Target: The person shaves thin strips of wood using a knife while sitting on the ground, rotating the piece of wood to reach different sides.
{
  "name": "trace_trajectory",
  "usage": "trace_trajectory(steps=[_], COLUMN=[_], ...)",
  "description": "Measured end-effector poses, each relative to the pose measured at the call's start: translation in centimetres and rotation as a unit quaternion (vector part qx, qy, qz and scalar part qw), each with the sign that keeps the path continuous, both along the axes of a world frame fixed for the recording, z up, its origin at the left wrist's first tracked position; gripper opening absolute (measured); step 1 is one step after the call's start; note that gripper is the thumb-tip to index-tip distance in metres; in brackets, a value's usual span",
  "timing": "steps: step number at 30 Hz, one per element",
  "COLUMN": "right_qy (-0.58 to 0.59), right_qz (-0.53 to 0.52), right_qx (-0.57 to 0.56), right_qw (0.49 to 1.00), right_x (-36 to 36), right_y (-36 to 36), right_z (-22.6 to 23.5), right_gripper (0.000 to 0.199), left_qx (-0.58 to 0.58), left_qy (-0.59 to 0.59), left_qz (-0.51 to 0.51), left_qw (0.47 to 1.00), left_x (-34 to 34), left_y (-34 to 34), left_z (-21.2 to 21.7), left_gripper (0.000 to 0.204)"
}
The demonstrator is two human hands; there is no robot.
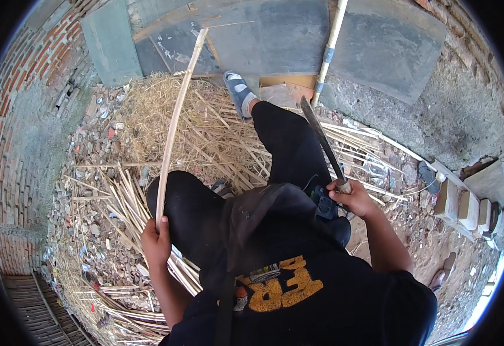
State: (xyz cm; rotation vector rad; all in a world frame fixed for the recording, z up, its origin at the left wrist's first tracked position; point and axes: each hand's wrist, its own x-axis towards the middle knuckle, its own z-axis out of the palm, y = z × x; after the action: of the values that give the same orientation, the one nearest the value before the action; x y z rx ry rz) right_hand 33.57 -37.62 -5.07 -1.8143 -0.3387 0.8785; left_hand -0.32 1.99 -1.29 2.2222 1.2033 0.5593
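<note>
My left hand (pixel 155 242) is closed round the lower end of a long, pale bamboo strip (pixel 175 118). The strip rises past my bent left knee, its far end near the boards. In my right hand (pixel 354 200) is the handle of a machete (pixel 323 141), its dark, slightly curved blade pointing up and away over my right leg. Blade and strip are well apart. Beside my right hand, a small dark device (pixel 324 203) with a thin wire rests at my lap. Dark cloth (pixel 258 213) covers part of my lap.
Bamboo strips (pixel 126 202) lie bundled left of my knee, with more strips (pixel 350 141) at right. Shavings (pixel 165 115) cover the rubble ahead. Grey boards (pixel 281 34) and a pale pole (pixel 328 55) stand beyond my slippered foot (pixel 239 92). A brick wall (pixel 27 92) rises left.
</note>
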Motion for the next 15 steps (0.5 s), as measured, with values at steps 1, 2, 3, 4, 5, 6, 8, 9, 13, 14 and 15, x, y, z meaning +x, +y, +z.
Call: trace_trajectory(steps=[1,2,3,4,5,6,8,9,13,14,15], right_qy=[0.015,0.058,0.094,0.096,0.103,0.109,0.103,0.098,0.123,0.118,0.116], right_qz=[-0.017,-0.036,-0.057,-0.064,-0.076,-0.087,-0.100,-0.108,-0.074,-0.059,-0.056], right_qx=[-0.011,-0.028,-0.041,-0.045,-0.034,-0.021,0.030,0.083,0.125,0.129,0.128], right_qw=[1.000,0.997,0.993,0.992,0.991,0.990,0.989,0.986,0.982,0.983,0.983], right_x=[-0.2,-0.6,-0.7,-0.9,-1.1,-1.2,-1.0,-1.1,-0.4,-0.1,0.2], right_y=[-0.2,-0.2,-0.2,-0.4,-0.6,-0.6,-0.5,-0.2,1.7,2.2,2.5], right_z=[0.3,1.1,1.9,1.9,1.7,1.5,0.2,-0.1,0.4,0.1,0.2], right_gripper=[0.023,0.024,0.024,0.024,0.023,0.023,0.025,0.028,0.029,0.028,0.028], left_qx=[-0.002,-0.013,-0.020,-0.011,-0.016,-0.020,-0.030,-0.033,-0.028,-0.025,-0.023], left_qy=[0.005,0.007,0.003,0.000,0.001,-0.011,-0.014,-0.012,0.000,-0.001,-0.004], left_qz=[-0.002,-0.002,-0.004,-0.012,-0.018,-0.020,-0.021,-0.022,-0.027,-0.028,-0.028], left_qw=[1.000,1.000,1.000,1.000,1.000,1.000,0.999,0.999,0.999,0.999,0.999], left_x=[0.3,0.5,0.9,0.9,1.2,1.4,1.8,2.0,1.7,1.7,1.7], left_y=[0.1,0.0,0.3,0.5,0.4,0.4,0.4,0.4,0.7,0.8,0.8], left_z=[0.0,0.1,0.2,-0.1,-0.3,-0.2,0.2,0.4,0.5,0.6,0.7], left_gripper=[0.054,0.054,0.054,0.054,0.054,0.053,0.052,0.052,0.052,0.052,0.052])
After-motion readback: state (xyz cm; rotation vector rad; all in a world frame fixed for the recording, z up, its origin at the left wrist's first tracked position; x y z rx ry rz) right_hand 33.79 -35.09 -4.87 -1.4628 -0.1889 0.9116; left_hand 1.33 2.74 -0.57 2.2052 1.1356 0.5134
